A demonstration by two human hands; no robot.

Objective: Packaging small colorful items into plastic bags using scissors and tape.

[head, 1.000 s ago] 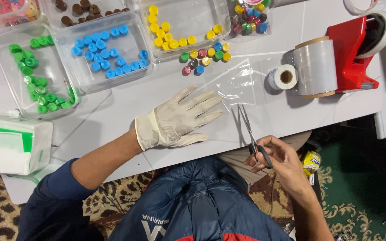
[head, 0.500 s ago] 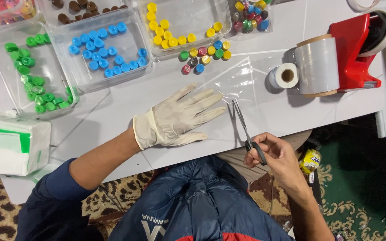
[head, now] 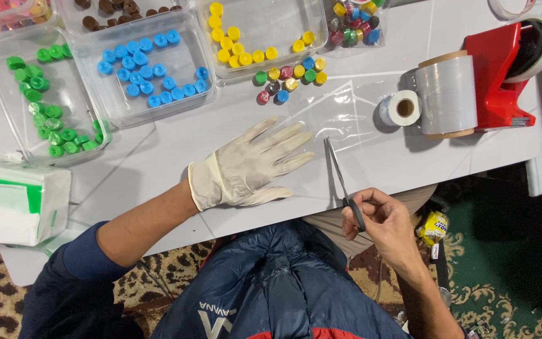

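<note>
Two hands over the white table [head: 158, 150], as I see it. Clear plastic sheet [head: 346, 116] lies flat on it, running out from the film roll [head: 446, 94]. Left hand [head: 252, 166], gloved, lies spread and released, palm pressing the sheet. Right hand [head: 377, 223] grasps the scissors [head: 340, 179], blades nearly closed on the sheet. Coloured caps [head: 286, 76] lie beyond.

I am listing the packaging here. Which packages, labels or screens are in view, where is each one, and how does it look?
Tissue pack: table's left edge, soft white block with green panel.
Clear bag of mixed-colour caps: top centre, transparent, bulging.
Yellow wrapper: on the floor below the right hand, small, crumpled.
Jacket logo: bottom centre, white on dark blue.
No screens.
</note>
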